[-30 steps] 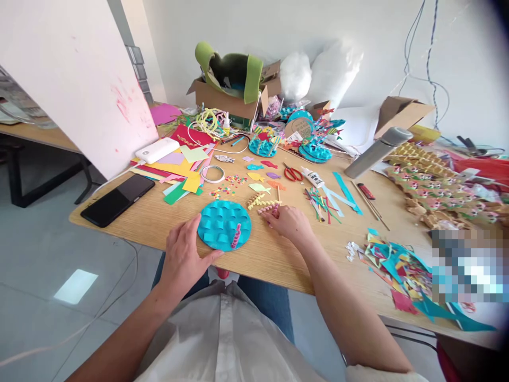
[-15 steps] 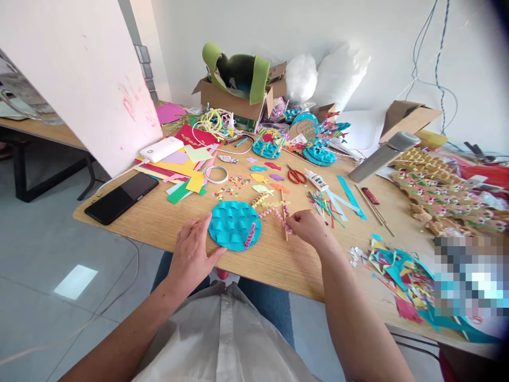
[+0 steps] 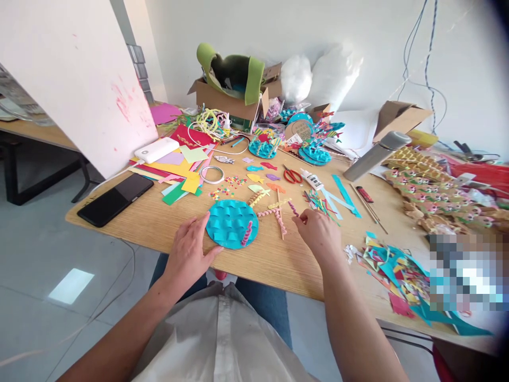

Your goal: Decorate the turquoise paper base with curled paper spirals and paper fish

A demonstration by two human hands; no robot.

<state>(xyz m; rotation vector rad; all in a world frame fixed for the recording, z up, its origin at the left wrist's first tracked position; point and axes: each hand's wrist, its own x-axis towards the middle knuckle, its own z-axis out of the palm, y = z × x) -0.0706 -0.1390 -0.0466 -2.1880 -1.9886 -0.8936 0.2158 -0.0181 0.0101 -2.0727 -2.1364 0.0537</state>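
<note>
A round turquoise paper disc [image 3: 228,220] with raised curled flaps lies near the table's front edge. One purple-pink paper spiral [image 3: 247,232] stands on its right part. My left hand [image 3: 191,246] rests at the disc's left rim, fingers apart, thumb along the lower edge. Between the fingertips of my right hand [image 3: 318,231] is a dark purple paper spiral [image 3: 293,208], held just above the table. To its left lie pink paper spirals [image 3: 279,220], a yellow paper spiral [image 3: 279,203] and a thin wooden stick [image 3: 282,237].
Behind the disc are paper fish [image 3: 255,178], confetti dots, red scissors [image 3: 292,174] and a glue bottle [image 3: 313,179]. A phone [image 3: 115,199] and coloured paper [image 3: 191,183] lie left. A grey flask [image 3: 376,156] and paper scraps [image 3: 397,265] are on the right.
My right hand has picked the dark purple spiral out from the pink ones and moved right with it. My left hand stays at the disc. The view has shifted slightly.
</note>
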